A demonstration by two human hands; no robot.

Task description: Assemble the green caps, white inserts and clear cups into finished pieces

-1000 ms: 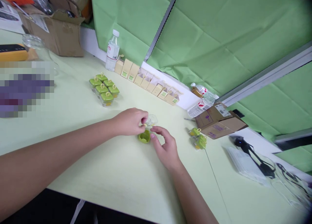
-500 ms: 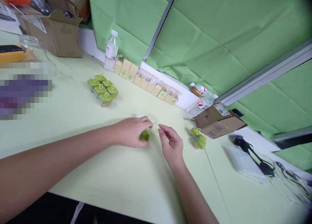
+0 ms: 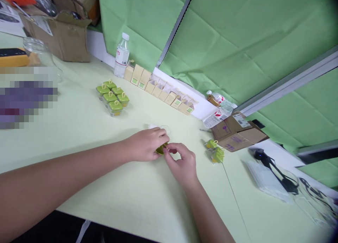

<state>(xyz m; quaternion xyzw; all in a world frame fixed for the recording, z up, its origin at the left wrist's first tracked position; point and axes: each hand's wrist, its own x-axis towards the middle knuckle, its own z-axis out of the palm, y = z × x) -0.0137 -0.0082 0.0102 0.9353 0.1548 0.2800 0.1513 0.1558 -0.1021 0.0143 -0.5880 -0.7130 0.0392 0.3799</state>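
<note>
A water bottle point(image 3: 121, 59) is standing upper left; a cardboard box point(image 3: 237, 131) is lying right of centre.

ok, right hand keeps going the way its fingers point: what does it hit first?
The green lid pinched by the left hand; the right hand points up-left and already seems to touch it. Depth is unclear.

Your left hand point(image 3: 146, 144) reaches in from the left on a long bare forearm, fingers curled and pinched shut. Your right hand point(image 3: 182, 163) comes up from below, fingertips bent inward, meeting the left hand's fingertips.
</note>
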